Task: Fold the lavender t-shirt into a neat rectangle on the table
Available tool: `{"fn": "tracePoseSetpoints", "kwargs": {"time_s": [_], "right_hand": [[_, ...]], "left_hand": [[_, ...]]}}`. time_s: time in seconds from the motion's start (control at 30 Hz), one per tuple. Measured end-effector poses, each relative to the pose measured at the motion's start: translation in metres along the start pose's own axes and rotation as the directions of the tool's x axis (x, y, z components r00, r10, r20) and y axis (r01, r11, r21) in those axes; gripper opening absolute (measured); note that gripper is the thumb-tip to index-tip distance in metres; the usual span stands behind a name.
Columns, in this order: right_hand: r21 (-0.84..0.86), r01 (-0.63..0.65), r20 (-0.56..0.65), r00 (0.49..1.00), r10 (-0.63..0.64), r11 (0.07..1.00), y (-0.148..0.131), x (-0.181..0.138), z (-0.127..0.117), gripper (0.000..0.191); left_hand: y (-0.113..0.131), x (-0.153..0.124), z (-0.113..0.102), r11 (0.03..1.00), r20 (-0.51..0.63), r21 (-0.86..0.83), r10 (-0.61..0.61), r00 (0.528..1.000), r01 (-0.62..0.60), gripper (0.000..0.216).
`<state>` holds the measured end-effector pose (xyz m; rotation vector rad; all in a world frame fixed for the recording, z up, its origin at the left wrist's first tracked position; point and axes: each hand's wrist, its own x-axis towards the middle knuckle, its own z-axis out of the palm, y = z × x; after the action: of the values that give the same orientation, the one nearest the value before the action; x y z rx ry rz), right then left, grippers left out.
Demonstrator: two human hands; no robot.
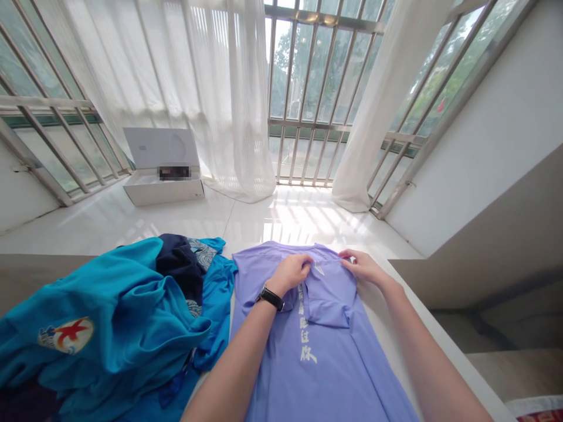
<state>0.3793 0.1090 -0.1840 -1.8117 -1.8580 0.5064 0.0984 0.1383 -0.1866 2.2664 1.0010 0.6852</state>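
Note:
A lavender T-shirt (303,384) lies spread on the white ledge, its collar toward the window and white characters running down its middle. Both sleeves are turned inward over the body. My left hand (294,272), with a black-strapped watch on the wrist, pinches the cloth of the sleeve near the upper middle. At the shirt's right shoulder, my right hand (358,265) has thumb and fingers closed on the fabric edge. To the left, close by the shirt, is a crumpled heap of turquoise clothes (132,305) with a red star print and a dark navy piece (178,261) in it.
An opened white box (165,190) stands at the back left of the ledge (246,220). White curtains (220,88) hang before the barred window (303,76). On the right the ledge ends at an edge, with a wall (475,135) above and lower floor beyond.

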Motion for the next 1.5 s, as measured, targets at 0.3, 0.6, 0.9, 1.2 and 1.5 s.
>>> {"fn": "tracePoseSetpoints", "kwargs": {"time_s": [0.3,0.6,0.9,1.2,1.5], "right_hand": [[-0.050,0.031,0.114,0.993,-0.026,0.998,0.001,0.008,-0.015,0.024],[0.147,0.020,-0.018,1.000,-0.018,0.989,0.002,0.007,-0.003,0.030],[0.100,0.078,-0.234,0.971,-0.052,0.992,0.002,0.015,0.026,0.040],[-0.034,0.098,-0.292,0.951,-0.104,0.995,0.001,0.017,0.041,0.036],[-0.067,0.021,-0.521,0.852,-0.053,0.998,-0.041,-0.012,0.013,0.034]], "left_hand": [[-0.003,-0.003,-0.007,0.996,0.029,-0.062,0.063,0.998,-0.061,0.027],[-0.004,-0.001,-0.012,0.993,-0.051,-0.121,-0.015,0.999,0.009,0.020],[-0.004,-0.001,-0.013,0.994,-0.108,0.006,-0.111,0.988,0.113,0.021],[-0.015,-0.002,-0.015,0.993,-0.084,0.048,-0.107,0.991,0.111,0.018],[-0.016,-0.005,-0.013,0.984,-0.058,0.146,-0.099,0.993,0.106,0.016]]}}
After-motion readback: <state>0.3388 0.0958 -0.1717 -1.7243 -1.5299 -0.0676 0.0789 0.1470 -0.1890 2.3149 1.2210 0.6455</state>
